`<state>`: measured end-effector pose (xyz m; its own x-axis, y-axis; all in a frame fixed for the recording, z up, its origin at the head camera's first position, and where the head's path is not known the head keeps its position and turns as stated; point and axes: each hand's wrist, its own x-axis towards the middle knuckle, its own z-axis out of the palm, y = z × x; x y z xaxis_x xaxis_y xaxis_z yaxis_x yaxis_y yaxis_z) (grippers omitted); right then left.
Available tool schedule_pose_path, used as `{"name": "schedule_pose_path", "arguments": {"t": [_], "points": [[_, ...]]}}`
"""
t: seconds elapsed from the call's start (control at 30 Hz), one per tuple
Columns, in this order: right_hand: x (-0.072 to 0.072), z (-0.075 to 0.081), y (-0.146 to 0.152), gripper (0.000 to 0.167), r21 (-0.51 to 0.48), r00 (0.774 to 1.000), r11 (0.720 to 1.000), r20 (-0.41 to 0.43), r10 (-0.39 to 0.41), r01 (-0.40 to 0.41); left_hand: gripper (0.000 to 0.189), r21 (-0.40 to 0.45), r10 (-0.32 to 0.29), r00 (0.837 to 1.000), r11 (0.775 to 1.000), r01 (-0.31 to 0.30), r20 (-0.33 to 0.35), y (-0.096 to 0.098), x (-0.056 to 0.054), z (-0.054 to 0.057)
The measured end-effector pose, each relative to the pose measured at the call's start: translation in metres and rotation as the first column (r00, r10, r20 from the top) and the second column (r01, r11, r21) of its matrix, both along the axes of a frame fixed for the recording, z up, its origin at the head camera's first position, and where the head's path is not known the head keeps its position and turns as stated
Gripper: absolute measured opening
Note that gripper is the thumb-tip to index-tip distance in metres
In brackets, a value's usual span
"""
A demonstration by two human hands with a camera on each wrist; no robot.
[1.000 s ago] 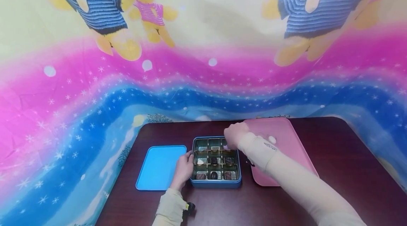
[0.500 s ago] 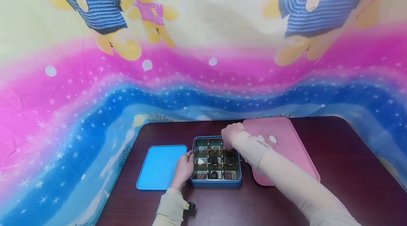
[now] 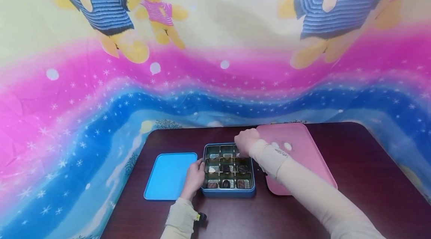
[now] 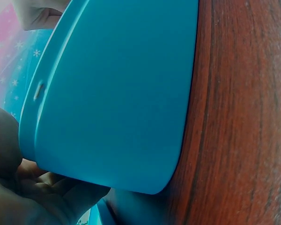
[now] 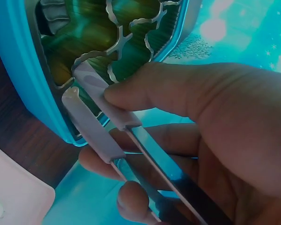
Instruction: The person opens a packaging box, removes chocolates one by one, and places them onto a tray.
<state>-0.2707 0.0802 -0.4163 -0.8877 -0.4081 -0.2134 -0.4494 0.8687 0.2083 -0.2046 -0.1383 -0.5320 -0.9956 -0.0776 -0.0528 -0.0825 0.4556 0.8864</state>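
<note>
A blue tin (image 3: 229, 194) holds a gold divided insert with several chocolates, among them a white piece (image 3: 211, 170) and a dark round one (image 3: 226, 184). My left hand (image 3: 193, 179) rests against the tin's left side, fingers along the wall (image 4: 107, 108) and thumb by the rim. Over the tin's far right compartment, my right hand (image 3: 247, 141) grips tongs (image 5: 152, 157) with pale sleeved tips. The tips point down into the insert, a narrow gap between them; I see nothing held there. In the head view my hand hides most of the tongs and that compartment.
A light blue lid (image 3: 170, 175) lies left of the tin. To the right is a pink tray (image 3: 311, 164) with white oval pieces (image 3: 287, 146) on it, partly under my right forearm. Brown table (image 3: 222, 218); printed cloth (image 3: 215, 82) hangs behind it.
My right hand has shifted slightly left at the tin's far right corner, uncovering more of a second white piece on the tray. The left hand, tin and lid stay put.
</note>
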Motion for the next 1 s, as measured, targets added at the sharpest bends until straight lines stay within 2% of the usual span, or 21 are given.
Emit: {"name": "schedule_pose_path", "arguments": {"t": [0.3,0.53,0.8,0.93,1.0], "points": [[0.003,0.006,0.005,0.04,-0.015,1.0,1.0,0.017,0.004,-0.004,0.043,-0.01,-0.001,1.0,1.0,0.001,-0.005,0.0,-0.001,-0.001],[0.009,0.02,0.009,0.043,-0.029,1.0,1.0,0.028,-0.002,0.002,0.043,-0.005,0.0,1.0,1.0,0.0,0.0,0.0,0.0,0.001],[0.014,0.036,0.019,0.019,-0.082,1.0,0.997,-0.021,0.012,-0.013,0.043,-0.013,-0.008,1.0,1.0,0.008,0.004,-0.001,0.001,0.003],[0.016,0.046,0.027,0.019,-0.107,0.999,0.994,-0.042,-0.002,-0.003,0.044,-0.018,-0.005,1.0,1.0,0.005,0.005,0.0,0.002,0.004],[0.017,0.052,0.033,0.024,-0.126,0.999,0.992,-0.049,-0.01,0.004,0.044,-0.01,0.001,1.0,1.0,-0.001,0.009,0.0,0.002,0.004]]}}
